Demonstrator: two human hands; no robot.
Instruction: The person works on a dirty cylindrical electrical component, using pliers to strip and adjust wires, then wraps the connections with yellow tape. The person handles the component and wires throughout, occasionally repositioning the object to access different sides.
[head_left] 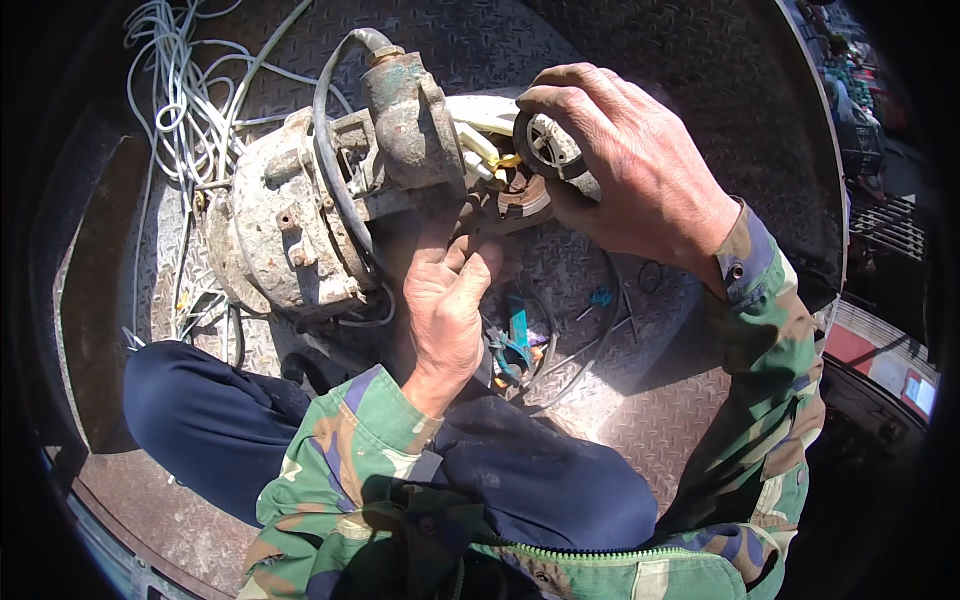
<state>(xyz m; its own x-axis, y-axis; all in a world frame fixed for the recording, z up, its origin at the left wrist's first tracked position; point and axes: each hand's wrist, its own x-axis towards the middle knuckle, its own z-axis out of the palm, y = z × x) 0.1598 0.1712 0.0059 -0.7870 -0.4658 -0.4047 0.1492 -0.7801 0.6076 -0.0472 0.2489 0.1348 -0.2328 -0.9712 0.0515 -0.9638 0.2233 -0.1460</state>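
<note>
My right hand (640,160) is closed round a round dark part (553,147) with a pale, slotted face. It is held over a rusty metal ring (525,195), beside which yellow and white wire ends (482,148) stick out. Just below, my left hand (445,310) has its fingers curled in near the ring's shadowed near side. Its fingertips are partly blurred, and what they pinch cannot be made out. On the left sits a dirty, whitish motor housing (290,220). A corroded elbow-shaped fitting (410,120) stands beside it, with a thick grey cable (325,130) curving out of its top.
Tangled white cable (175,95) lies at the far left. Between my legs and the ring are blue-handled pliers (510,350) and thin wires. My crossed legs (540,470) rest on a diamond-plate metal floor (680,410). A raised metal side wall (815,150) bounds the right.
</note>
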